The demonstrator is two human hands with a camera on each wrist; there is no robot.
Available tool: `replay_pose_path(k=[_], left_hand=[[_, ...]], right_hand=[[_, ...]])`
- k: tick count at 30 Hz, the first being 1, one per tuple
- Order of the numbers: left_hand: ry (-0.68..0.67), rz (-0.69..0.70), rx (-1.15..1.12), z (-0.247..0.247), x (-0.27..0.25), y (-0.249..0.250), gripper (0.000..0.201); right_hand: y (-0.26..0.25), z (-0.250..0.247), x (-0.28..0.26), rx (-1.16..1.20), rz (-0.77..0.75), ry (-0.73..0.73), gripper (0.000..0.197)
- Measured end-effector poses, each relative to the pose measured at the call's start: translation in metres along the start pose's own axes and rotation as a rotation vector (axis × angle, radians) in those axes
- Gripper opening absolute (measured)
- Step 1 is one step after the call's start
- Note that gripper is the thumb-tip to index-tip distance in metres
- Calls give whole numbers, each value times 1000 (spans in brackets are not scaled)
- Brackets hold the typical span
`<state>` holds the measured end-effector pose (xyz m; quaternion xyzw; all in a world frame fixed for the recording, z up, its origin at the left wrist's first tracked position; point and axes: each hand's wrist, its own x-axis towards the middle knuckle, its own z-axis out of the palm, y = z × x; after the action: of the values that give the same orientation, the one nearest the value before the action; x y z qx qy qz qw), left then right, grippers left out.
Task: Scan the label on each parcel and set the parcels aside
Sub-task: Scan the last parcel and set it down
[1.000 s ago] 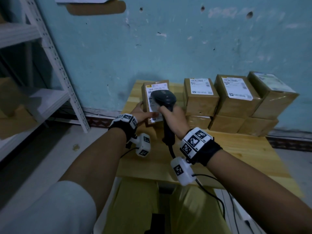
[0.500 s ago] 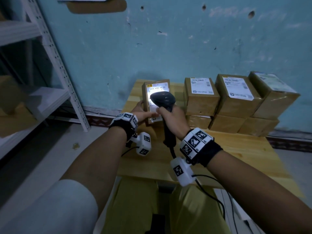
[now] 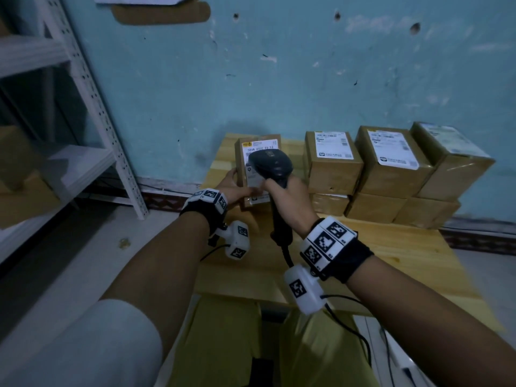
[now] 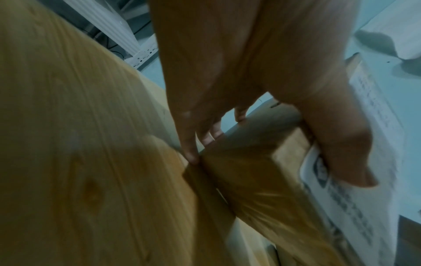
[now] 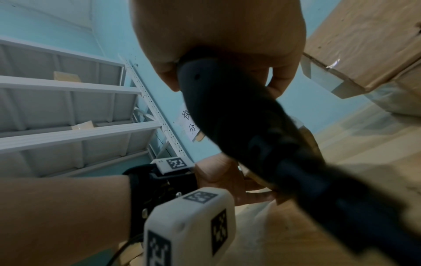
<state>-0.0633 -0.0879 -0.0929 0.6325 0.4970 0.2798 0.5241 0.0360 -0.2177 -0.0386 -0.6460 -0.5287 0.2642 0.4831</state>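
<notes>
A brown parcel [image 3: 258, 152] with a white label stands tilted up on the wooden table [image 3: 391, 255] at its far left. My left hand [image 3: 237, 185] grips the parcel's near left side, thumb on the label and fingers behind it [image 4: 268, 172]. My right hand [image 3: 290, 196] grips the handle of a black barcode scanner [image 3: 272, 166]. The scanner's head sits just in front of the label and hides its middle. The scanner handle [image 5: 239, 115] fills the right wrist view, with its cable running down toward me.
Several labelled brown parcels [image 3: 391, 160] are stacked two high along the blue wall to the right of the held one. A white metal shelving rack [image 3: 92, 107] stands at the left, holding cardboard boxes. The table's near half is bare wood.
The bright scan light seen on the label half a second ago is gone. Both hands, the scanner and the parcel stay in nearly the same place.
</notes>
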Motion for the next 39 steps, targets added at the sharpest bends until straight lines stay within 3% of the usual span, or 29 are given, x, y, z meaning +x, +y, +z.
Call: replay_pose_path(k=[3, 5, 9, 18, 23, 39], left_hand=[[-19, 8, -37, 0, -2, 0, 97], [-41, 14, -65, -1, -4, 1, 107], [-47, 8, -71, -1, -3, 0, 92], [-52, 1, -154, 0, -3, -3, 101], [-28, 11, -130, 2, -1, -2, 88], [5, -6, -87, 5, 7, -3, 95]], right_hand=[[-3, -1, -3, 0, -7, -18, 13], [-3, -2, -4, -8, -6, -28, 21], [-2, -1, -4, -20, -1, -42, 20], [-7, -3, -6, 14, -1, -19, 23], [-13, -9, -6, 28, -18, -23, 26], [-15, -16, -14, -4, 16, -19, 24]])
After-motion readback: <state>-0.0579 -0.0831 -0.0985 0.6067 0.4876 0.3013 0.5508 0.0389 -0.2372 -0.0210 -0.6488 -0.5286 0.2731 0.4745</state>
